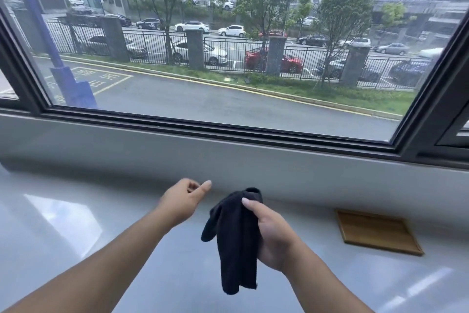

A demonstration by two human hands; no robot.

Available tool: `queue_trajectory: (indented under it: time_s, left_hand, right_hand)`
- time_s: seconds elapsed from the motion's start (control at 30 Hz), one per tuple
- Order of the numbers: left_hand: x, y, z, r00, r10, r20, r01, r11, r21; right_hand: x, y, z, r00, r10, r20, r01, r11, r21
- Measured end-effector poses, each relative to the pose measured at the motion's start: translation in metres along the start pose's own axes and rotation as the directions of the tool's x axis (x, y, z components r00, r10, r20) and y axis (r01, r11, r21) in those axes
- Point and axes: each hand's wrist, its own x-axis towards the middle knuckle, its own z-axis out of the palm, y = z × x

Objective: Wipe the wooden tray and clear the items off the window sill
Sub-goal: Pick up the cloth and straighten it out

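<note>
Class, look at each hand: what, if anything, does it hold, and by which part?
The right hand grips the black cloth by its bunched upper part, the rest hanging. The left hand holds nothing.

The window sill (pixel 76 236) is a broad, pale grey, glossy surface that runs the full width of the view below the window frame. It reflects the daylight in soft white patches, one large patch on the left and thinner streaks at the lower right. Along its far edge it meets a low, matte grey upstand under the glass. One thing lies directly on it: a wooden tray (pixel 377 231), rectangular, light brown, with a low raised rim, flat on the sill at the right and close to the upstand. Its inside looks bare, though the angle is shallow and the grain is hard to read.
</note>
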Motion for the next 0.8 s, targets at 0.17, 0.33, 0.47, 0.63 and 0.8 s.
queue_trajectory:
  time_s: [0.17,0.33,0.47,0.63,0.8]
  left_hand:
    - [-0.024,-0.042,0.023,0.796,-0.171,0.580,0.367,0.899,-0.238]
    - [-0.038,-0.037,0.045,0.693,0.164,0.702,0.462,0.647,-0.607]
    - [-0.030,-0.008,0.029,0.832,0.193,0.519,0.357,0.530,-0.769]
    - [-0.013,-0.004,0.004,0.921,0.096,0.377,0.209,0.694,-0.688]
    - [-0.006,-0.016,-0.005,0.913,-0.029,0.407,0.240,0.844,-0.479]
  right_hand:
    - [-0.002,-0.019,0.001,0.997,-0.031,0.069,0.009,0.953,0.302]
    - [0.003,-0.025,-0.001,0.990,-0.077,0.116,0.024,0.914,0.404]
    - [0.002,-0.031,-0.016,0.994,-0.102,0.028,0.082,0.908,0.411]
    - [-0.004,-0.037,-0.051,0.985,-0.026,-0.168,0.043,0.994,0.098]
    - [-0.009,-0.040,-0.080,0.954,-0.032,-0.298,-0.077,0.935,-0.347]
